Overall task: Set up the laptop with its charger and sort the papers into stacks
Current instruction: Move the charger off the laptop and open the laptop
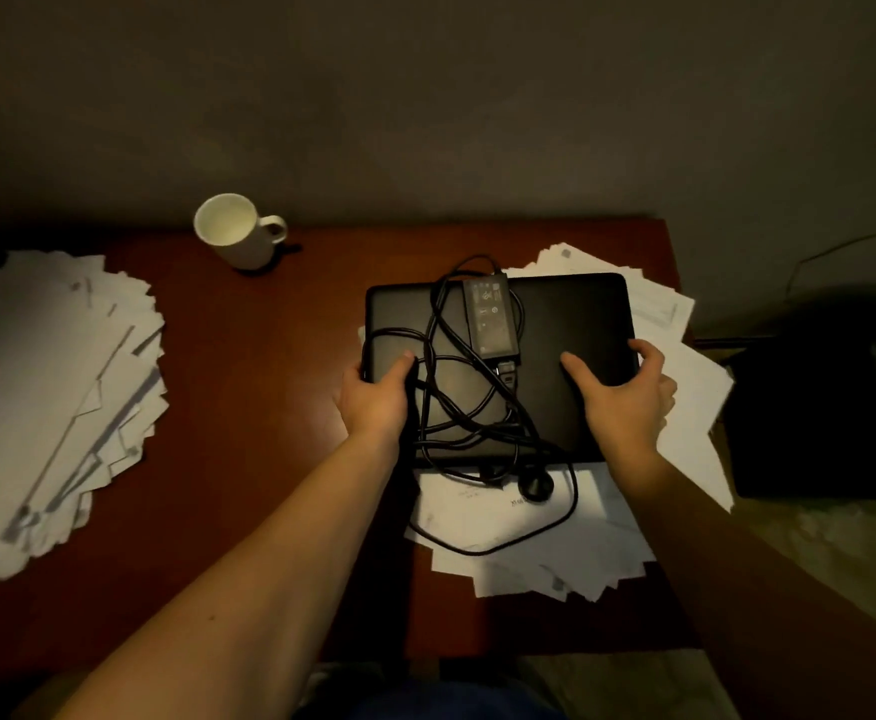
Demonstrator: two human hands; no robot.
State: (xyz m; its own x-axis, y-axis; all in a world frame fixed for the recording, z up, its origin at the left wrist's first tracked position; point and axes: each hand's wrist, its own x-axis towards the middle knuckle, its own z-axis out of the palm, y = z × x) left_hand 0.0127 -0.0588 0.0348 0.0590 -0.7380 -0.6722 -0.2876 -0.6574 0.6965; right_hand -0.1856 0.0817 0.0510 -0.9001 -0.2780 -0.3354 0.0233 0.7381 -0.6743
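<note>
On the laptop (571, 314), left hand (376, 400) and right hand (623, 397) grip its edges, fingertips hidden.

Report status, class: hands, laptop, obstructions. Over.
Left hand and right hand grip closed laptop by its sides. Charger and tangled cable lie on lid. Loose papers underneath.

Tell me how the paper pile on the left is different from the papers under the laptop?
The left pile lies bare; the right papers carry the closed laptop and a loop of charger cable. The left pile fans out in a round spread; the right papers poke out around the laptop. Both are white, messy, on the desk.
</note>
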